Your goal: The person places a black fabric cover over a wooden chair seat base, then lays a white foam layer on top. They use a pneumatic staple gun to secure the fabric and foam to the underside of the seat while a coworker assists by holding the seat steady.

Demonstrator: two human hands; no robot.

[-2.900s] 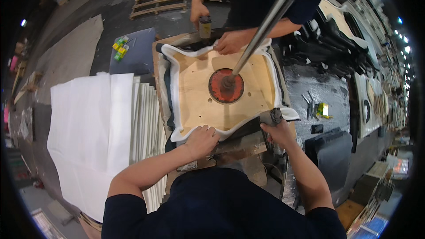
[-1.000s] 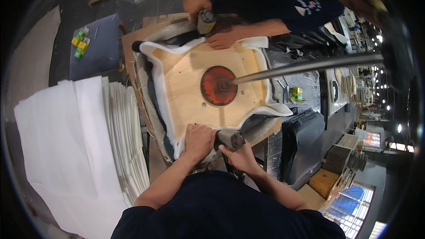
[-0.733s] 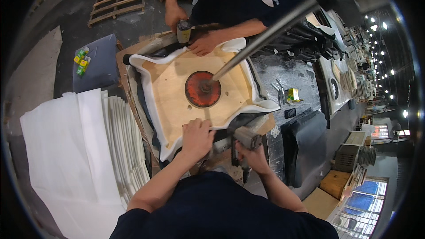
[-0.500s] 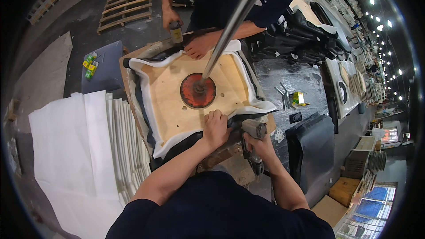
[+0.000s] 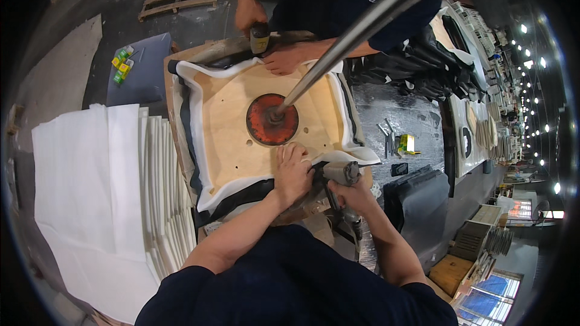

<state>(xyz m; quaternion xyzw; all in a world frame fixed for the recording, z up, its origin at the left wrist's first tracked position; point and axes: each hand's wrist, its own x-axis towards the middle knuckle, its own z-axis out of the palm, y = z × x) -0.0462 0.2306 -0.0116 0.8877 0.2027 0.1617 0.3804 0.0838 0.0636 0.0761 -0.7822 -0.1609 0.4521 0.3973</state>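
I see a plywood seat board (image 5: 241,139) clamped under a red press disc (image 5: 272,119), wrapped in white fabric (image 5: 199,172). At the board's near edge my left hand (image 5: 294,172) presses flat on the folded fabric. Just right of it, my right hand (image 5: 353,196) grips a pneumatic staple gun (image 5: 338,175). Across the board, a co-worker's hands (image 5: 284,57) work too. The fabric looks soft and stretchy; I judge it best held at its edge.

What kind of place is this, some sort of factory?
Most likely an upholstery workshop on a factory floor. A plywood seat board is being covered, the right hand holds a staple gun, and white foam sheets are stacked alongside.
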